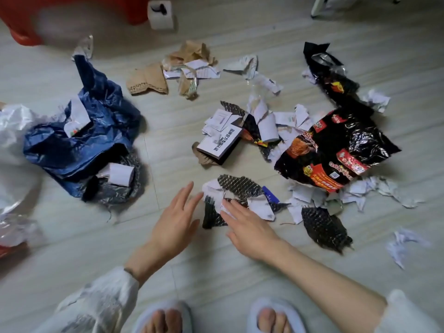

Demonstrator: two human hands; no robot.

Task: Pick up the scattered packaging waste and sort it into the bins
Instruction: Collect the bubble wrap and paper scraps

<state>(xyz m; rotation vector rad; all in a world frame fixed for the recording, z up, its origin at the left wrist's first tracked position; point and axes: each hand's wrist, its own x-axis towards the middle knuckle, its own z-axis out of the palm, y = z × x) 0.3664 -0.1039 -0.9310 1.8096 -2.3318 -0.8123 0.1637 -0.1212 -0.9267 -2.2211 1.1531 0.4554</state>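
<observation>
Packaging waste, nearest clump: black bubble-mailer scrap [236,188] with torn white paper [217,195] on it, lying on the floor [79,239] just ahead of both hands. Right hand [249,229] rests on the clump, fingers straight, nothing pinched. Left hand [174,222] sits just beside it on the left, fingers extended, fingertips at the paper edge, also holding nothing.

Handling, my read: all light and floppy. Bubble film is slick and springy, paper tears and slides. Scooping from both sides should work better than a single pinch; for the mailer scrap, take a crumpled edge.

Outward: small blue item [270,194] touching the clump on the right, second black mailer piece [324,227] near, large noodle wrapper [336,152] beyond, white booklet [219,143] in the middle, cardboard scraps [146,79] farther off. Blue bag [79,131] at left already holds some paper and black film, likely one sorting bin. White bag [14,131] at the far left edge.
</observation>
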